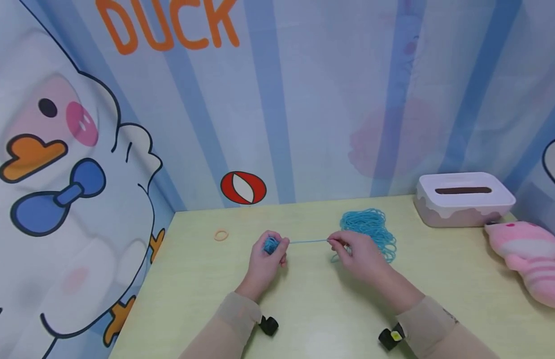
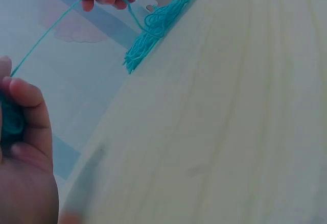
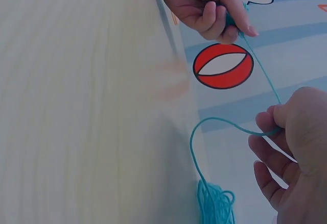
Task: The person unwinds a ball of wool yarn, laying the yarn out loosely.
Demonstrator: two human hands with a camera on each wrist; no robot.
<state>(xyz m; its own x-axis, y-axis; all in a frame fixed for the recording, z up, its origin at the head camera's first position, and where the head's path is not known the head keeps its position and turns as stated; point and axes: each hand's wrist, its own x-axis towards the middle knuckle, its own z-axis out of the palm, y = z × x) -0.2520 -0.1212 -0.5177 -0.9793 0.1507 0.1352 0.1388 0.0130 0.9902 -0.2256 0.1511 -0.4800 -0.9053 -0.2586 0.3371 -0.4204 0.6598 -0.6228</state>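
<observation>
My left hand (image 1: 265, 257) grips a small ball of blue yarn (image 1: 271, 245), its fingers curled round it above the table. From the ball a single taut strand (image 1: 308, 242) runs across to my right hand (image 1: 360, 253), which pinches it between thumb and fingertips. Past the pinch, the strand droops in a loose curve in the right wrist view and leads down to a loose heap of blue yarn (image 1: 371, 227). That heap lies on the table just behind my right hand, which partly covers it in the head view.
A peach-coloured ring (image 1: 221, 235) lies on the pale wooden table (image 1: 192, 299) at the left. At the back right stands a pink and white tissue box (image 1: 466, 199), with a pink plush toy (image 1: 528, 259) in front of it. A printed curtain (image 1: 313, 109) hangs behind.
</observation>
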